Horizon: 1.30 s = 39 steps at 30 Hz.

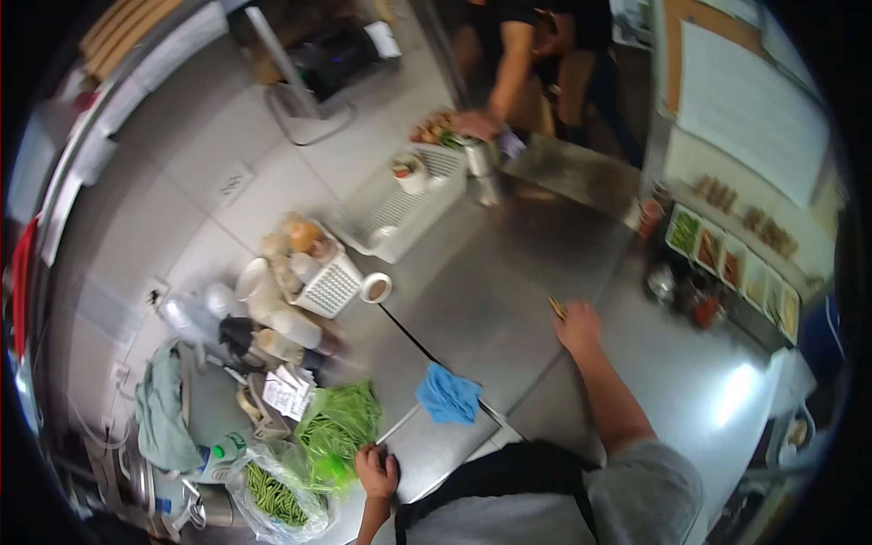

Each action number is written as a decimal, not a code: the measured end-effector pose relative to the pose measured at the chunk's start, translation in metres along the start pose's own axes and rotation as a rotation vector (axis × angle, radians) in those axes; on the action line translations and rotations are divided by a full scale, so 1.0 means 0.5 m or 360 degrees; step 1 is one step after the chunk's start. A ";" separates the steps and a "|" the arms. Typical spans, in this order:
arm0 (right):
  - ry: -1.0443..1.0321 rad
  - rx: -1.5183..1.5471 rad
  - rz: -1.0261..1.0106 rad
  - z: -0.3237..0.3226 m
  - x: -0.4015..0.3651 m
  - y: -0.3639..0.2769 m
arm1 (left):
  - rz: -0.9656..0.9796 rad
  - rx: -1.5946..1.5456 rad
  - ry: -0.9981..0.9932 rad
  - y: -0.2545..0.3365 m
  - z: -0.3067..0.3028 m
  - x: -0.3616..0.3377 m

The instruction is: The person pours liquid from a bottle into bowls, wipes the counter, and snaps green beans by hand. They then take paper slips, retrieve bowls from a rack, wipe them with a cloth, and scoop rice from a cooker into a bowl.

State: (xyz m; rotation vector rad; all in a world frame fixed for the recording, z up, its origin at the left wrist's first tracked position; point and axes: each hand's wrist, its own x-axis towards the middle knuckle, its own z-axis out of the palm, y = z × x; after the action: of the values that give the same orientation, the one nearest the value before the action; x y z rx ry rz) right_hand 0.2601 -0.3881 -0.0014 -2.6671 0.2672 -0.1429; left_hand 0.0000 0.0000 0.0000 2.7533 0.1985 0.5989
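Observation:
My right hand (579, 329) is over the steel counter (490, 272), its fingers closed on a small yellowish object (557, 308) that points up and left. Near the counter's front edge, my left hand (376, 470) has its fingers curled, just right of a green plastic bag (338, 427) of green vegetables; whether it holds anything is hidden. Below that bag lies a clear bag of green beans (277, 498). A crumpled blue cloth (450, 394) rests between my two hands, beside a thin black strip (409, 333).
A white basket (329, 289) of produce, a small cup (376, 288) and several bottles line the wall side. Farther back stands a white crate (400, 213). A co-worker's hand (478, 124) reaches over the counter's far end. Food trays (729, 265) stand at the right.

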 end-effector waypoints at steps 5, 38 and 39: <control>0.0359 0.0009 -0.0249 -0.008 -0.013 0.054 | -0.0075 0.0057 0.0044 0.027 0.030 0.022; 0.0231 0.1965 -0.0202 -0.195 0.233 0.157 | -0.0172 0.0098 0.0094 0.021 0.014 0.029; 0.0566 0.1664 -0.0239 -0.213 0.243 0.155 | -0.0123 0.0078 0.0082 0.020 0.018 0.031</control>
State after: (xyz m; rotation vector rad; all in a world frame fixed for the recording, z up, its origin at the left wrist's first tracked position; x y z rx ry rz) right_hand 0.3504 -0.5275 0.0658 -1.6049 0.0587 -0.6166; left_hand 0.0184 -0.0086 0.0017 2.7641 0.3340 0.6530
